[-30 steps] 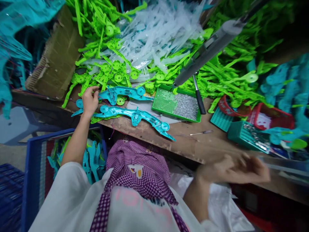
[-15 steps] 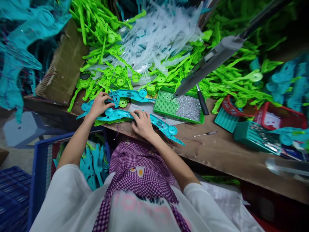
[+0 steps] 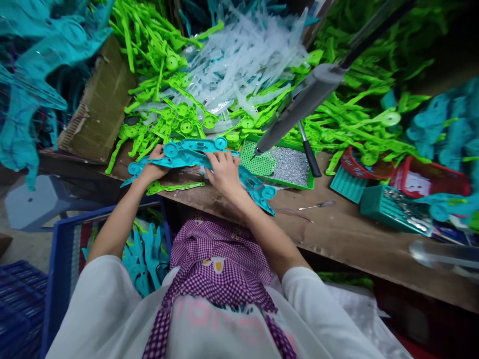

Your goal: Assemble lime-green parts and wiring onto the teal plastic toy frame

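Note:
A long turquoise plastic shell (image 3: 183, 158) with round bosses lies across the bench in front of me. My left hand (image 3: 154, 168) is closed round its left part, the fingertips partly hidden behind it. Over its right part my right hand (image 3: 224, 172) is closed, fingers curled on the far edge. Right of that hand the shell's end (image 3: 258, 187) carries thin red wires. Directly behind lies a second turquoise piece (image 3: 198, 144), close against the first. Nearer me, a slim lime-green plastic part (image 3: 179, 187) rests along the bench edge.
A hanging grey electric screwdriver (image 3: 295, 114) points down over a green tray (image 3: 279, 180) of small screws. A black-handled tool (image 3: 310, 154) leans there. Heaps of lime-green parts (image 3: 179, 109) and clear pieces (image 3: 239, 65) fill the back. Small baskets (image 3: 385, 209) and a thin screwdriver (image 3: 318, 205) lie right.
Both hands have moved the front turquoise shell away from me, up against the piece behind it. The lime-green part beneath is now uncovered. The hanging screwdriver appears farther left.

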Demonstrator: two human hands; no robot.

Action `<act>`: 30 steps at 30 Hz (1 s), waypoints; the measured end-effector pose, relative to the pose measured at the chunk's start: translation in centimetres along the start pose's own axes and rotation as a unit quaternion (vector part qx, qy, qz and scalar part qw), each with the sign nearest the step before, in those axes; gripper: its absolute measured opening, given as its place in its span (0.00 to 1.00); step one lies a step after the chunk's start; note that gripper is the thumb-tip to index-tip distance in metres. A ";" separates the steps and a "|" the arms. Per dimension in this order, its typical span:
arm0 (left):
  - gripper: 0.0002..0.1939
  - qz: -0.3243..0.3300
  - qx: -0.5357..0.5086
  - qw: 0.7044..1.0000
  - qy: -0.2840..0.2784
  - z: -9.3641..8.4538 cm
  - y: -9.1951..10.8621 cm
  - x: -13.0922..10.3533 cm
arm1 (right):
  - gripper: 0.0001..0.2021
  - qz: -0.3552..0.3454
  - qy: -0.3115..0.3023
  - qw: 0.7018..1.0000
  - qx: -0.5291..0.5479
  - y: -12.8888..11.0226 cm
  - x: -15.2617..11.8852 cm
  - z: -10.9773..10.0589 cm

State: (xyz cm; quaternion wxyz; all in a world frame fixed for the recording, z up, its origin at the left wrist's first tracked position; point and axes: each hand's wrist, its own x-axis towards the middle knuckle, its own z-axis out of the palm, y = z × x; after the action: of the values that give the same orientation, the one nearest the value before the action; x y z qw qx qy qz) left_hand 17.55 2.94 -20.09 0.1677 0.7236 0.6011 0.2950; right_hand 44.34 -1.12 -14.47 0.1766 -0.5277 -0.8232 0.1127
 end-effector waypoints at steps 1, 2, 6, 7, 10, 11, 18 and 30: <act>0.09 0.013 0.011 1.000 -0.010 -0.1 -0.1 0.1 | 0.20 -0.003 -0.031 1.000 -0.003 0.5 0.8 -0.8; 0.09 0.024 0.021 0.999 -0.021 -0.1 -0.3 0.2 | 0.19 -0.010 -0.066 0.998 0.003 1.2 1.5 -1.6; 0.13 0.029 0.028 0.998 -0.039 -0.4 -0.7 0.3 | 0.14 -0.045 -0.168 0.980 0.098 3.7 2.7 -4.1; 0.14 0.033 0.024 0.998 -0.037 -0.5 -0.7 0.3 | 0.13 -0.040 -0.161 0.979 0.115 4.0 2.6 -4.6; 0.16 0.063 0.022 0.997 -0.026 -0.5 -0.7 0.2 | 0.16 0.005 -0.062 0.992 0.112 4.4 2.2 -5.2; 0.17 0.074 0.024 0.997 -0.026 -0.5 -0.5 0.2 | 0.17 0.020 -0.025 0.994 0.102 4.3 2.1 -5.3; 0.23 0.089 0.113 0.989 0.042 -0.8 2.8 -1.8 | 0.21 0.056 0.053 0.996 0.035 4.6 1.7 -4.4; 0.15 0.026 -0.003 1.000 0.011 8.0 15.6 -5.0 | 0.21 0.065 0.033 0.997 0.018 3.6 2.1 -2.5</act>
State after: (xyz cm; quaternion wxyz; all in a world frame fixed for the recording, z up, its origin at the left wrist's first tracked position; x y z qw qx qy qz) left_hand 34.10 -4.50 -18.08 0.1558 0.7349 0.5831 0.3094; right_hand 47.52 2.32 -13.14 0.2049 -0.5805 -0.7787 0.1211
